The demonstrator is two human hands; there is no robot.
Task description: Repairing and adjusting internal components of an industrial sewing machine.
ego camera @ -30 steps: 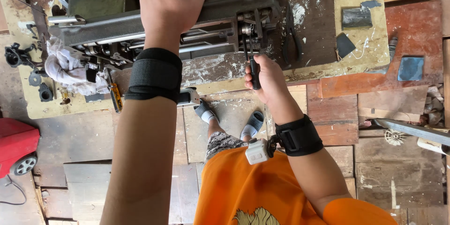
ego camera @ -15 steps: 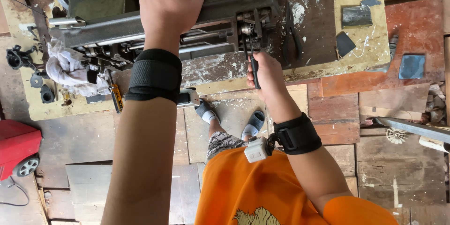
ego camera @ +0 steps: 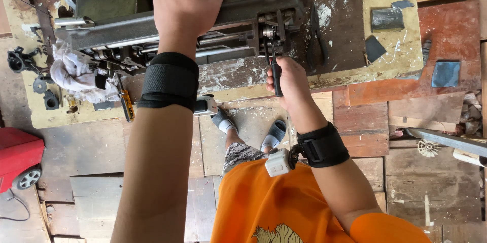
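Screwdriver (ego camera: 275, 78) sat clenched in right hand (ego camera: 290, 82); left hand (ego camera: 183, 11) gripped machine (ego camera: 243, 17) — best kept braced, tip square.

— Where does the head view look from?
— From above, steeply down and close over the worktop (ego camera: 355, 73) in the upper frame, with the wooden floor (ego camera: 426, 121) below. It is the only view.

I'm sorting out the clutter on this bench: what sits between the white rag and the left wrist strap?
In the head view, an orange-handled tool lies on the bench between the white rag and the left wrist strap.
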